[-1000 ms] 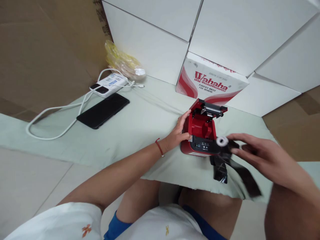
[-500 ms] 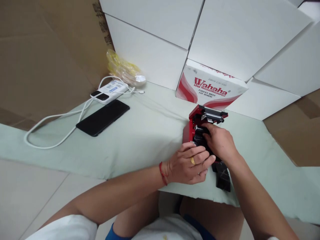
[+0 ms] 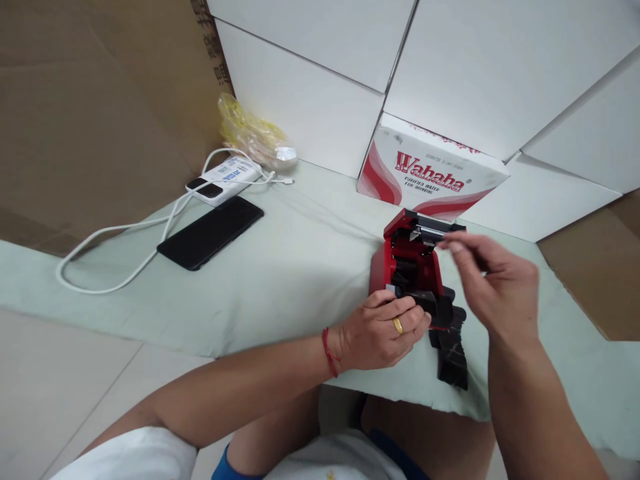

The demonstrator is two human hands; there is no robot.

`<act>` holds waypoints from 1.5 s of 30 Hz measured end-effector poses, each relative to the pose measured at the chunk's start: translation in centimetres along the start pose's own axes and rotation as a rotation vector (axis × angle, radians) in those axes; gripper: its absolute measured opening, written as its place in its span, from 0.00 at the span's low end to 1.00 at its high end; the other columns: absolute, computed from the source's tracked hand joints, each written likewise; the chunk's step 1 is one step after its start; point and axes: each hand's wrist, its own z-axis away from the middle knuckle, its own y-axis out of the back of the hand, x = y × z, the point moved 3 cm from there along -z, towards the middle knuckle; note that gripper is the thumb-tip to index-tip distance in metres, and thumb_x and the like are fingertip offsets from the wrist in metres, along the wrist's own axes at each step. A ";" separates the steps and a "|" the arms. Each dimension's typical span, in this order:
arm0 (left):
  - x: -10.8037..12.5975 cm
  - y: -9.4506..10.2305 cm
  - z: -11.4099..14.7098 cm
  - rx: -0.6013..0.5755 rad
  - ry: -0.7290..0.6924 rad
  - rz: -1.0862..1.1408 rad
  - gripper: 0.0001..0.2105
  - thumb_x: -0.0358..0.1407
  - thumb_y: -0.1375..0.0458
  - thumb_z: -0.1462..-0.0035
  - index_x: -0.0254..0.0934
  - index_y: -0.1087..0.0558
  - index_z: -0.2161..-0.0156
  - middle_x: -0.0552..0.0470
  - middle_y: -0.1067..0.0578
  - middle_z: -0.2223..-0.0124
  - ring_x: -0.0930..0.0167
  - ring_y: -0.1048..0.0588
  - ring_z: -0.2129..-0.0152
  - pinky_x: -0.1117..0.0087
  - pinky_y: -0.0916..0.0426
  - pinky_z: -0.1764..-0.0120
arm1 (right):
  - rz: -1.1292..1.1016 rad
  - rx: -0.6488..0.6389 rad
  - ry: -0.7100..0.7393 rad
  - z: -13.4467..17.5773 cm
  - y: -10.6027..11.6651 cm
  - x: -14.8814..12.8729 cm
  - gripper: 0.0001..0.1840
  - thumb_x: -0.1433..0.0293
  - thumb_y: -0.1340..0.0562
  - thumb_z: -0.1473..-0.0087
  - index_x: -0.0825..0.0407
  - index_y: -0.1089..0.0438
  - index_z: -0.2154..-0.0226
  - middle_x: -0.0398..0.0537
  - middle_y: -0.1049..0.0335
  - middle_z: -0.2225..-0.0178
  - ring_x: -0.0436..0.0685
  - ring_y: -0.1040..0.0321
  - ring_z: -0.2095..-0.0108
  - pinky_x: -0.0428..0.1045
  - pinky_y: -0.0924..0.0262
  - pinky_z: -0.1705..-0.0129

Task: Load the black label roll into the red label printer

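Observation:
A small red and black device (image 3: 379, 270), box-like with its lid (image 3: 434, 230) raised, stands at the right of the table. A metal bar runs along the lid's underside, and the inside is dark. My left hand (image 3: 383, 330), with a gold ring, holds the device's near edge, fingers curled over it beside a dark strip. My right hand (image 3: 493, 277) is raised at the right of the lid, thumb and fingers pinched together. What they hold, if anything, I cannot make out. Crumpled black film (image 3: 453, 360) lies against the device's near right side.
Behind the device leans a white and red Wahaha carton (image 3: 430, 170). To the left lie a black phone (image 3: 210, 233), a white power bank (image 3: 227, 180) with a white cable (image 3: 95, 291) and a plastic bag (image 3: 255, 133). Cardboard (image 3: 100, 120) and white panels (image 3: 300, 87) border the table.
My right hand has come up out of the device and moved right to beside the lid. The dark cylinder with a pale end no longer shows inside. My left hand stays at the near edge.

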 end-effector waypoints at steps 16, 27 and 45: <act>0.6 0.1 -0.1 -0.039 -0.020 0.088 0.17 0.30 0.43 0.36 0.36 0.25 0.44 0.51 0.15 0.55 0.68 0.19 0.54 0.62 0.35 0.44 | 0.119 -0.216 0.332 5.6 -1.0 1.0 0.28 0.81 0.46 0.36 0.48 0.22 0.42 0.54 0.21 0.49 0.61 0.27 0.52 0.60 0.27 0.49; -6.2 -0.5 1.5 0.050 0.750 0.602 0.37 0.45 0.36 0.39 0.46 0.42 0.28 0.40 0.35 0.32 0.53 0.35 0.33 0.45 0.40 0.31 | 0.048 -0.182 0.339 6.8 -1.2 1.4 0.40 0.88 0.48 0.46 0.44 0.24 0.39 0.50 0.21 0.48 0.60 0.26 0.51 0.58 0.25 0.49; -7.6 -4.8 2.7 -0.037 0.951 1.224 0.54 0.43 0.37 0.49 0.53 0.62 0.22 0.53 0.57 0.18 0.57 0.57 0.21 0.49 0.61 0.21 | 0.029 -0.208 0.296 13.8 -1.8 -3.3 0.50 0.87 0.47 0.41 0.41 0.49 0.22 0.50 0.28 0.34 0.63 0.30 0.35 0.65 0.27 0.37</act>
